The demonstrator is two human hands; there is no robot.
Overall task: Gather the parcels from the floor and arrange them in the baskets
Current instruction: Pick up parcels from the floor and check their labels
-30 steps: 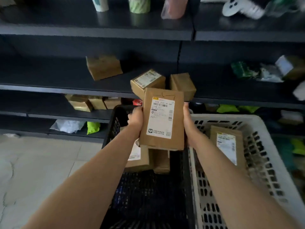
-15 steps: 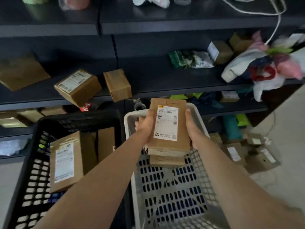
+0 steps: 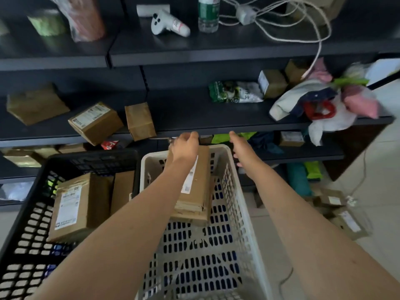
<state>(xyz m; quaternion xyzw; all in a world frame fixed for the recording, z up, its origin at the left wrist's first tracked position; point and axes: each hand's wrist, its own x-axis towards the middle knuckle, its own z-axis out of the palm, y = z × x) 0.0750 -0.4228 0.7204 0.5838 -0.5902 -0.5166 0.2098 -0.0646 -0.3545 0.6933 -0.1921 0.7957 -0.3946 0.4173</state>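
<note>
Pale tiled floor (image 3: 385, 165) beneath dark cluttered shelving (image 3: 186, 114)

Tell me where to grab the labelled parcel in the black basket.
Probably its long side edges near the top, coming from above: the parcel leans label-up in the black basket, upper end raised and exposed.

Left basket (image 3: 93, 158) and right basket (image 3: 236, 191) side by side before the shelves (image 3: 194, 124). Stacked parcels (image 3: 194, 204) at right basket's far end; boxes (image 3: 80, 204) in left basket's far half. Loose parcels (image 3: 346, 221) on floor, right of both.
</note>
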